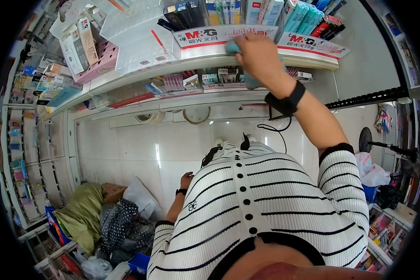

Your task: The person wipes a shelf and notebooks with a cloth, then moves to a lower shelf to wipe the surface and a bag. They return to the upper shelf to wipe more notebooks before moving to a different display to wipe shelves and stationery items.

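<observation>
My right hand point(261, 58) is closed on a blue-green cloth point(232, 46) against the front of the upper shelf, just under a white and red label strip point(205, 37). Part of the cloth hangs below the hand, in front of the lower shelf. Behind the label stand boxes of pens point(226, 11). Down beside my body is my left hand point(186, 179), away from the shelf; its fingers are small and partly hidden, and no held object shows.
An empty clear tray point(137, 35) and a pink box point(98, 60) are on the shelf's left. A black cable point(275, 128) hangs below the shelf. A green bag point(81, 214) and dotted cloth point(123, 226) lie lower left. A black-ended stand point(366, 140) is at right.
</observation>
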Action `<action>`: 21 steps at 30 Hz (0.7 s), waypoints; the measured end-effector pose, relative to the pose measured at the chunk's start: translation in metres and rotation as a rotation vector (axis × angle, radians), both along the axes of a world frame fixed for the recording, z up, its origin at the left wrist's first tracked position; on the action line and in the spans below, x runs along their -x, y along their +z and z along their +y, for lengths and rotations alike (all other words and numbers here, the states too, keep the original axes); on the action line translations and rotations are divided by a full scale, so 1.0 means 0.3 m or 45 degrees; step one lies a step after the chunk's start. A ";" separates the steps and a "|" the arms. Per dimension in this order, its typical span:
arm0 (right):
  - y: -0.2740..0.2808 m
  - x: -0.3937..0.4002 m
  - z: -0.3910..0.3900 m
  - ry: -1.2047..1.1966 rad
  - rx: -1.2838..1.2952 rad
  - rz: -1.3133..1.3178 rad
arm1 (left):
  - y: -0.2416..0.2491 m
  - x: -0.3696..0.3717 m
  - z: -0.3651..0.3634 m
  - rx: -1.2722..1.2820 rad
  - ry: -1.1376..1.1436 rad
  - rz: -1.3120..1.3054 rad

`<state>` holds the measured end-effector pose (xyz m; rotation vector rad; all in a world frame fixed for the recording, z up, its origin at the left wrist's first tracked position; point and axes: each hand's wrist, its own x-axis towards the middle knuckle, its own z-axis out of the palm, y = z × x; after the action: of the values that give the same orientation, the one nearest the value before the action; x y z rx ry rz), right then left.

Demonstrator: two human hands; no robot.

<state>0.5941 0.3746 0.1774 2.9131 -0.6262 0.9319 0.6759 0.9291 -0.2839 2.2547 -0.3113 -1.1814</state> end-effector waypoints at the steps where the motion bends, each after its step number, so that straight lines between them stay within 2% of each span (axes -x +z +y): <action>1: -0.002 -0.028 0.016 0.062 -0.018 -0.060 | 0.012 0.000 -0.014 0.001 0.045 0.053; 4: -0.032 -0.124 0.054 0.028 0.050 -0.045 | 0.058 -0.006 -0.066 0.082 0.031 0.027; 7: -0.037 -0.206 0.107 0.012 0.055 -0.057 | 0.179 -0.022 -0.151 0.012 0.045 0.071; 12: -0.050 -0.336 0.157 0.125 0.001 -0.089 | 0.134 -0.049 -0.147 0.057 0.030 0.050; 16: -0.042 -0.341 0.164 0.066 0.001 0.000 | 0.049 -0.066 -0.082 0.150 0.020 0.004; 18: -0.034 -0.287 0.138 0.275 -0.109 -0.103 | 0.117 -0.067 -0.098 0.087 0.055 0.055; 21: -0.029 -0.221 0.123 0.217 -0.250 -0.104 | 0.152 -0.079 -0.102 0.035 0.079 0.074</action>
<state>0.6605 0.4115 0.1688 3.1578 -0.5060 1.0695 0.6998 0.8985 -0.2383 2.1859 -0.2320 -1.2009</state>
